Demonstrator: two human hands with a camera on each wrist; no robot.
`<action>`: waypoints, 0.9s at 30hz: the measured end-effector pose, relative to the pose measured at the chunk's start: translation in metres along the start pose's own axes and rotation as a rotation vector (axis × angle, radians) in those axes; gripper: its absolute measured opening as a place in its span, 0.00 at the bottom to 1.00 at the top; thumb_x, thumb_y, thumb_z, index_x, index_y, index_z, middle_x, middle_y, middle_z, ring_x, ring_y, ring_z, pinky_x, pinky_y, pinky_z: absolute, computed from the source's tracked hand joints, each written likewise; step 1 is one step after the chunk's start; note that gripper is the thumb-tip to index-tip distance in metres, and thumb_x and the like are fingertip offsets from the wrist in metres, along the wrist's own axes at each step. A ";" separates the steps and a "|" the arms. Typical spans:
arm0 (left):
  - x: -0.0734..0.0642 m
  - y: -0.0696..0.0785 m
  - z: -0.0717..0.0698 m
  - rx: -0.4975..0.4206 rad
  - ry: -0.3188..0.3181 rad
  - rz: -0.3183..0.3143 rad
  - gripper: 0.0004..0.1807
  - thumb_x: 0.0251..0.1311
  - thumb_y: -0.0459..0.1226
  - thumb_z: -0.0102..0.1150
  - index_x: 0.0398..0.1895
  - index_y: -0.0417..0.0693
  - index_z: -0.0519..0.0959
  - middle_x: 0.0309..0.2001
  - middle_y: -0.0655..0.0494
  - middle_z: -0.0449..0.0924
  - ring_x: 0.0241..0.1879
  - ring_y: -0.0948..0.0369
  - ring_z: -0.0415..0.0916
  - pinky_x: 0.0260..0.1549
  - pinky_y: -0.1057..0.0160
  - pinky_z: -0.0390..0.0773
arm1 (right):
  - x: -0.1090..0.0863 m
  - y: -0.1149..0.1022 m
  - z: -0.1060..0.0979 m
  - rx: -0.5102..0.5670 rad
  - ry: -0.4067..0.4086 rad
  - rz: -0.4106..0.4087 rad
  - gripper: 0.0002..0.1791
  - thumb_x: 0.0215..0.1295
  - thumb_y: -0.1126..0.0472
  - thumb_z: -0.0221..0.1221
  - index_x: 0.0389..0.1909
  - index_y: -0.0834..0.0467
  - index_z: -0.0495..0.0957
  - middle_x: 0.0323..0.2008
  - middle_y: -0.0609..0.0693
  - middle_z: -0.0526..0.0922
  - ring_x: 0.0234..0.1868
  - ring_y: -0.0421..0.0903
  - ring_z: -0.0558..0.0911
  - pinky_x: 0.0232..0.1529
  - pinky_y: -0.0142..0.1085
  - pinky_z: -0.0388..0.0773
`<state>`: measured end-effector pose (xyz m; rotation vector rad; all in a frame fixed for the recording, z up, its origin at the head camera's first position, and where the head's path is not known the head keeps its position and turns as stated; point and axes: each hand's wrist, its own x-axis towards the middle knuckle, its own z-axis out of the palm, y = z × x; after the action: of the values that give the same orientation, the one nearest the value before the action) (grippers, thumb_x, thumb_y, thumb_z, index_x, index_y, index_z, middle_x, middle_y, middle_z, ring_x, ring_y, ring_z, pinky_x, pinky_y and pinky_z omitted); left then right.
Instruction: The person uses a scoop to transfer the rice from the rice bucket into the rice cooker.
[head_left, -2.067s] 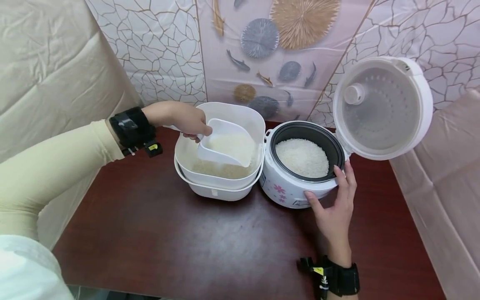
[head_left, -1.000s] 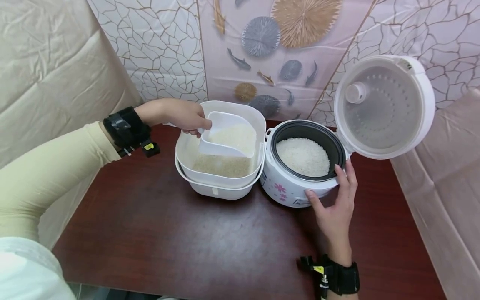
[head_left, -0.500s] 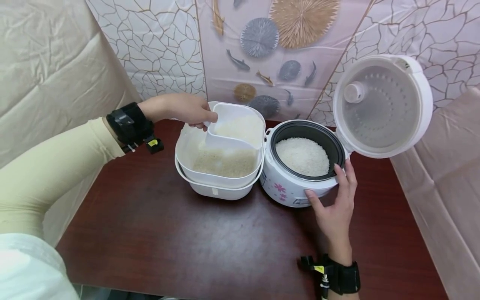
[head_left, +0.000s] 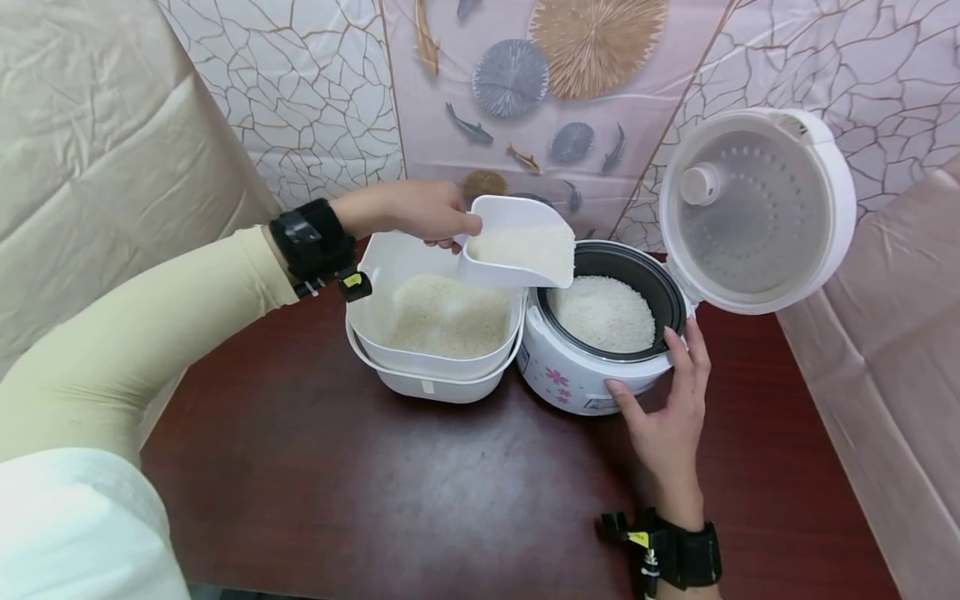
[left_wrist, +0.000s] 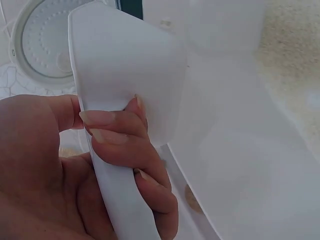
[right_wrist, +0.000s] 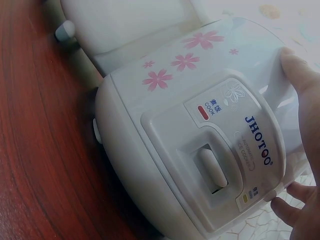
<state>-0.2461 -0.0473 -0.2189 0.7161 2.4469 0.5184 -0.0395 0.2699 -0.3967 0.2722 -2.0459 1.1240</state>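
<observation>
My left hand grips the handle of a white scoop with white rice in it. In the left wrist view, curled fingers wrap the scoop's handle. The scoop is above the right side of a white bin with rice inside, its lip over the left rim of a rice cooker. Rice lies in the cooker's dark inner pot. My right hand rests on the cooker's front right, thumb and fingers spread and fairly straight against its body.
The cooker's lid stands raised at the back right. The rice bin sits in a second white container, close against the cooker. A patterned cloth hangs behind the dark red-brown table.
My left hand has lifted the rice-filled scoop out of the bin and carried it right, to the cooker's left rim. My right hand has stayed on the cooker.
</observation>
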 end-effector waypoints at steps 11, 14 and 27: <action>0.020 0.032 -0.007 0.014 0.000 0.026 0.24 0.75 0.49 0.44 0.29 0.45 0.82 0.20 0.62 0.72 0.25 0.62 0.68 0.34 0.64 0.68 | 0.001 -0.002 -0.001 0.002 -0.009 0.009 0.49 0.66 0.36 0.69 0.72 0.69 0.69 0.78 0.72 0.59 0.79 0.67 0.58 0.77 0.41 0.55; 0.023 0.039 -0.007 0.036 -0.008 0.037 0.24 0.75 0.49 0.44 0.26 0.47 0.81 0.19 0.62 0.71 0.26 0.62 0.69 0.37 0.64 0.69 | 0.001 -0.002 -0.002 0.002 -0.011 0.010 0.49 0.66 0.36 0.69 0.73 0.69 0.69 0.78 0.71 0.59 0.79 0.67 0.58 0.77 0.41 0.56; 0.026 0.046 -0.004 0.101 -0.041 0.049 0.30 0.81 0.57 0.47 0.27 0.47 0.81 0.21 0.62 0.74 0.30 0.61 0.74 0.41 0.62 0.72 | 0.000 -0.004 -0.003 -0.004 -0.014 0.021 0.48 0.67 0.37 0.70 0.73 0.68 0.69 0.78 0.71 0.59 0.80 0.66 0.57 0.77 0.48 0.55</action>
<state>-0.2495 0.0032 -0.2034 0.8218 2.4366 0.3975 -0.0363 0.2698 -0.3934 0.2575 -2.0676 1.1337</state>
